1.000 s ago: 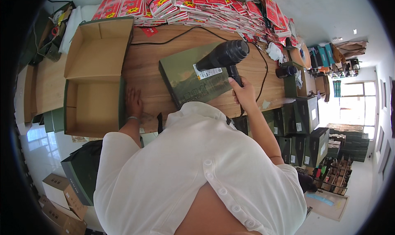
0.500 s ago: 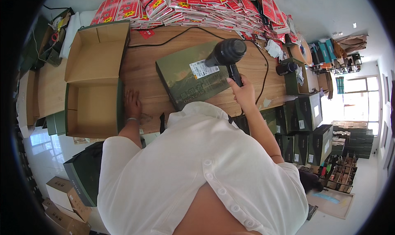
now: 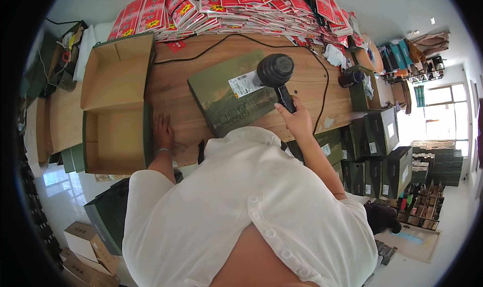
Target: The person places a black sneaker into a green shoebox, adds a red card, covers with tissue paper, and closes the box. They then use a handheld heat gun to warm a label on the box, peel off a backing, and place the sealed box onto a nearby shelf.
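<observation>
My right hand (image 3: 298, 119) is wrapped round the handle of a black hair dryer (image 3: 275, 71). The dryer is held over a closed green shoebox (image 3: 211, 88), its nozzle end by the white label (image 3: 245, 84) on the lid. Flat on the wooden table, my left hand (image 3: 162, 131) lies with its fingers stretched out, holding nothing. Just left of that hand is an open, empty shoebox (image 3: 114, 138), green outside and tan inside, with its lid folded back.
Red-and-white printed packets (image 3: 241, 20) are piled along the table's far edge. A black cord (image 3: 201, 54) runs across the tabletop. Stacked green shoeboxes (image 3: 380, 131) stand to the right, by a small black cup-like item (image 3: 350, 79). Brown cartons (image 3: 90, 242) sit at lower left.
The hair dryer has shifted slightly left and down over the closed shoebox, its head turned more toward the label. My left hand has stayed flat on the table. The whole view has shifted slightly.
</observation>
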A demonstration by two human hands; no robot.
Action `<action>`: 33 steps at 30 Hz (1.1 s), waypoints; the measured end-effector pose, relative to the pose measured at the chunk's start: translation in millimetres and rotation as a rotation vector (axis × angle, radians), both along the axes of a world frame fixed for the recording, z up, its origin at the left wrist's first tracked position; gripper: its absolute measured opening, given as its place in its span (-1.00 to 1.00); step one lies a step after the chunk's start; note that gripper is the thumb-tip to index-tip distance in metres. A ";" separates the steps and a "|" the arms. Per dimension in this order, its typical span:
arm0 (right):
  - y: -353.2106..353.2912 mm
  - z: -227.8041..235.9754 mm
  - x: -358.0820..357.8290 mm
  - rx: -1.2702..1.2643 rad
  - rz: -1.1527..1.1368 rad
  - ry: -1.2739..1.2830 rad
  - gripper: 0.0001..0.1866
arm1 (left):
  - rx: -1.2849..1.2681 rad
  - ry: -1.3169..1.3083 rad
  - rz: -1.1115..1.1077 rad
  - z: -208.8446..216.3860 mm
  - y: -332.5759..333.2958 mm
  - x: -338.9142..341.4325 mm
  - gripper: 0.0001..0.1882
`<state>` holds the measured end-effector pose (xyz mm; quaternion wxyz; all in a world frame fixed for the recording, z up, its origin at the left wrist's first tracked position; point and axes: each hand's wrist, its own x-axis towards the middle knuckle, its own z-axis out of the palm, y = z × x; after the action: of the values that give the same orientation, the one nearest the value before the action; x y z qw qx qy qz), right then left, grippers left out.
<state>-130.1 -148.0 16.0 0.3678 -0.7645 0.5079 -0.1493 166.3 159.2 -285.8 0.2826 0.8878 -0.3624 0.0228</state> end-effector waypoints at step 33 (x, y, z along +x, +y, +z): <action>-183.1 -101.6 -100.8 0.625 -0.383 -0.567 -0.54 | -0.585 1.073 0.422 109.1 -150.1 -89.8 -0.30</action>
<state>-231.0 -331.1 -85.6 0.6707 -0.4386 0.5399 -0.2575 76.4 9.1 -176.7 0.6443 0.7143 0.0327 -0.2713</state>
